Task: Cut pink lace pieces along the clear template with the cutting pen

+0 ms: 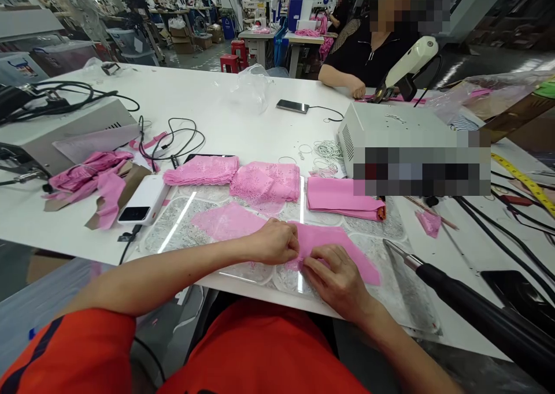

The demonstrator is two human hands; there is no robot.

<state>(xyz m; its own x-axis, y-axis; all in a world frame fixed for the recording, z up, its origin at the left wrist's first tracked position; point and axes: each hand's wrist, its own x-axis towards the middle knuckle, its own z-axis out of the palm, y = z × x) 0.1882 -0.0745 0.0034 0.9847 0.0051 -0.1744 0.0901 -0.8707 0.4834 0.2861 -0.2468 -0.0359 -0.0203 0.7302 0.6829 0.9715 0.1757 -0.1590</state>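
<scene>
In the head view, my left hand (277,242) is closed at the near edge where two pink pieces meet. A sheer lace piece (229,220) spreads out to its left, and a plain pink fabric piece (342,246) lies to its right. My right hand (336,275) pinches the near edge of the plain piece, thumb and fingers together, close beside the left. Both pieces lie on a marble-patterned mat (390,255). Behind them are two lace stacks (202,170) (271,183) and a folded pink fabric stack (340,197). The exact seam under my fingers is hidden.
A black-handled tool with a metal tip (416,261) points in from the right. A white power bank (145,200) sits left, near pink scraps (91,174). Grey boxes (390,125) and cables flank the mat. Across the table sits a co-worker (368,53).
</scene>
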